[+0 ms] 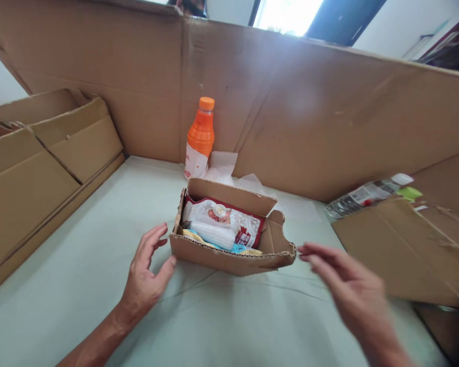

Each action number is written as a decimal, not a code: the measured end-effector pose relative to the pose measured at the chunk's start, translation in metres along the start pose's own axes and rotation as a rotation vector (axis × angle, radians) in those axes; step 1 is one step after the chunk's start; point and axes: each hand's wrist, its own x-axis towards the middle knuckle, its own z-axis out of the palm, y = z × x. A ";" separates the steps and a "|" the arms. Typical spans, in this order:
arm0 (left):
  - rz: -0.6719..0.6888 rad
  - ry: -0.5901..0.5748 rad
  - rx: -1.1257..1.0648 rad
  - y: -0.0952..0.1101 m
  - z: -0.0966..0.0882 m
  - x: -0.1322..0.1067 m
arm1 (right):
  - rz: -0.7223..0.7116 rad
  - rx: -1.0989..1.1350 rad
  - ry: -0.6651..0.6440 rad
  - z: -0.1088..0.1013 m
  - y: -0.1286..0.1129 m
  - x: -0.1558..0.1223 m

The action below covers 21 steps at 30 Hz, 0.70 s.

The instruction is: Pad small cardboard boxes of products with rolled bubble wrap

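Note:
A small open cardboard box [229, 262] sits on the pale table in front of me. In it lie a white and dark red printed packet [248, 224], a rolled white wrapped bundle [210, 234] and some blue and yellow wrapping [239, 248]. My left hand [147, 272] is at the box's left end, fingers curved and apart from the thumb, holding nothing. Whether its thumb touches the cardboard, I cannot tell. Just off the right corner of the box is my right hand [346, 285], slightly blurred, its fingers stretched toward the cardboard with nothing visible in them.
Behind the box stands an orange drink bottle [201, 137] beside crumpled translucent sheets [224, 165]. A tall cardboard wall [290, 112] closes the back. Larger cardboard boxes [34, 178] flank the left; on the right, a clear bottle [367, 194] leans behind another cardboard box [401, 250].

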 end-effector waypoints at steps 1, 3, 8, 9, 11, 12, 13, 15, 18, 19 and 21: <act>-0.044 -0.008 -0.040 -0.003 0.002 0.001 | 0.015 0.012 -0.092 0.014 0.011 -0.015; -0.157 -0.024 -0.123 -0.009 0.009 0.002 | 0.032 0.037 -0.218 0.047 0.021 -0.033; -0.285 -0.012 -0.205 0.001 0.048 -0.001 | 0.047 0.099 -0.203 0.067 0.014 -0.025; -0.263 -0.029 -0.219 0.008 0.058 -0.005 | 0.054 0.090 -0.168 0.058 0.017 -0.023; -0.206 -0.108 -0.251 0.021 0.074 -0.015 | 0.099 0.057 -0.101 0.036 0.030 -0.026; -0.181 -0.156 -0.258 0.026 0.079 -0.021 | 0.130 0.046 -0.082 0.026 0.038 -0.030; -0.163 -0.193 -0.253 0.029 0.081 -0.028 | 0.159 0.045 -0.074 0.019 0.047 -0.035; -0.146 -0.214 -0.211 0.030 0.077 -0.044 | 0.195 0.077 -0.095 0.016 0.061 -0.045; -0.154 -0.147 -0.115 0.020 0.049 -0.069 | 0.152 0.190 -0.188 0.041 0.061 -0.046; -0.166 -0.109 -0.088 0.016 0.036 -0.076 | 0.113 0.233 -0.226 0.057 0.055 -0.041; -0.207 -0.014 -0.048 0.007 0.011 -0.087 | 0.005 0.310 -0.302 0.098 0.036 -0.023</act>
